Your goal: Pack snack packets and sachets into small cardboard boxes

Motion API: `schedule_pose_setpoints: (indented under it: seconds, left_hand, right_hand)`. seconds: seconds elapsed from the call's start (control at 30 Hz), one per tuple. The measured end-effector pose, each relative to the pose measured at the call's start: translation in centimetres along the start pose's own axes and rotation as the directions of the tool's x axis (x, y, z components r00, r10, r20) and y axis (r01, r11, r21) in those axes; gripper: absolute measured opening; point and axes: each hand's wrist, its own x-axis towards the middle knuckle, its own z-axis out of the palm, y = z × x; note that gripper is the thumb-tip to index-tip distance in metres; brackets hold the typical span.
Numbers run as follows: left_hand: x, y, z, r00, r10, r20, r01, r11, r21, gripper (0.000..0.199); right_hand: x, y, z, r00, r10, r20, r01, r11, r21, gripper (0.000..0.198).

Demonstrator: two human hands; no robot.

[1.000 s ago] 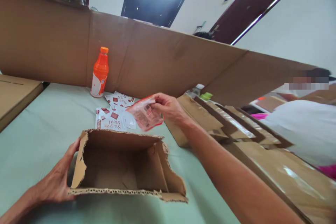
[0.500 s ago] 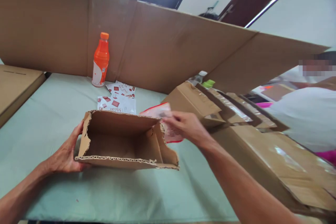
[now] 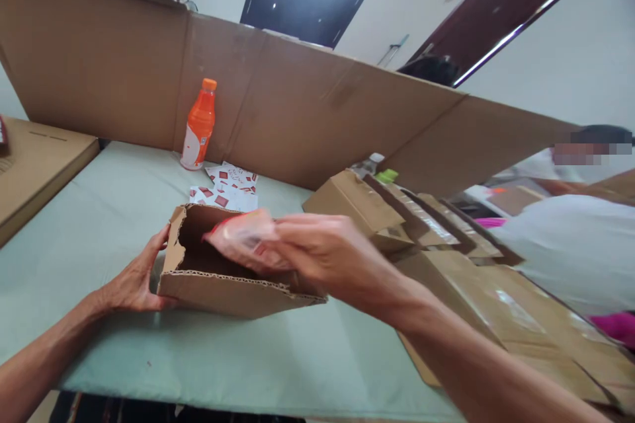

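My left hand grips the left end of an open cardboard box, which is tilted so its torn-edged mouth faces me. In my right hand a clear plastic packet with red edges is pinched, blurred by motion. The packet is over the box's mouth, partly inside it; what it contains cannot be made out. Behind the box lie several white sachets with red squares. An orange drink bottle stands upright beside them.
A cardboard wall runs along the back of the pale green table. Cardboard boxes stand on the right, with a person in white beyond them. A flat carton lies at the left.
My right hand has brought the packet from behind the box's right end leftward to its mouth. My left hand still holds the box. The camera view has shifted slightly.
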Motion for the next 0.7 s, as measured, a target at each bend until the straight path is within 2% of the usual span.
schedule_pose_setpoints:
  seconds: [0.03,0.07,0.13,0.2,0.3,0.37,0.43,0.5,0.53,0.57,0.6,0.63,0.67,0.7]
  left_hand:
    - [0.0,0.0,0.1,1.000,0.009,-0.010,-0.009,1.000,0.001,0.128]
    - [0.0,-0.1,0.2,1.000,0.018,-0.020,-0.018,1.000,0.005,0.129]
    - [0.0,-0.5,0.4,0.999,0.028,-0.027,-0.028,0.999,0.016,0.128]
    - [0.0,-1.0,0.5,0.999,0.033,-0.028,-0.032,0.999,0.031,0.127]
    - [-0.3,-0.9,0.2,0.998,0.045,-0.037,-0.043,0.997,0.071,0.127]
    - [-0.5,0.5,-0.2,0.997,0.060,-0.054,-0.053,0.993,0.110,0.123]
    - [-0.5,3.6,-0.8,0.990,0.112,-0.082,-0.093,0.974,0.205,0.113]
    - [-0.1,7.8,-1.2,0.960,0.255,-0.113,-0.192,0.897,0.398,0.105]
    - [0.4,10.0,-1.4,0.925,0.362,-0.119,-0.257,0.824,0.505,0.102]
    - [1.0,12.2,-1.5,0.883,0.458,-0.108,-0.311,0.741,0.596,0.099]
    - [1.8,14.2,-1.7,0.870,0.490,-0.051,-0.348,0.684,0.641,0.094]
    - [2.8,15.8,-1.8,0.890,0.454,0.036,-0.367,0.668,0.648,0.086]
    - [3.8,17.2,-1.9,0.924,0.354,0.143,-0.361,0.687,0.631,0.079]
    - [5.0,18.3,-2.1,0.944,0.195,0.265,-0.320,0.733,0.601,0.074]
  right_hand:
    - [1.2,-0.3,1.0,0.982,-0.013,0.190,0.017,1.000,-0.020,0.033]
    - [2.2,-0.5,1.9,0.938,0.001,0.346,0.009,1.000,-0.026,0.030]
    - [4.0,-1.0,3.3,0.828,0.055,0.558,-0.040,0.998,-0.040,0.026]
    - [5.1,-1.3,4.0,0.762,0.066,0.644,-0.076,0.997,-0.013,0.025]
    - [5.7,-1.3,3.9,0.690,-0.036,0.723,-0.123,0.979,0.165,0.023]
    - [5.7,-0.9,3.7,0.609,-0.143,0.780,-0.142,0.948,0.284,0.026]
    - [5.6,-0.4,3.7,0.556,-0.237,0.796,-0.134,0.920,0.368,0.030]
    - [5.6,0.0,4.0,0.564,-0.301,0.769,-0.111,0.895,0.432,0.033]
    - [5.6,0.0,4.2,0.574,-0.320,0.754,-0.094,0.889,0.449,0.033]
    - [5.6,0.0,4.5,0.589,-0.322,0.741,-0.069,0.894,0.443,0.033]
    - [5.7,0.0,4.7,0.607,-0.308,0.732,-0.044,0.908,0.418,0.031]
    - [5.8,-0.1,4.9,0.630,-0.281,0.724,-0.020,0.926,0.377,0.027]
    - [5.9,-0.2,5.0,0.652,-0.250,0.716,-0.001,0.944,0.330,0.023]
    - [5.9,-0.1,4.9,0.671,-0.221,0.707,0.011,0.957,0.289,0.019]
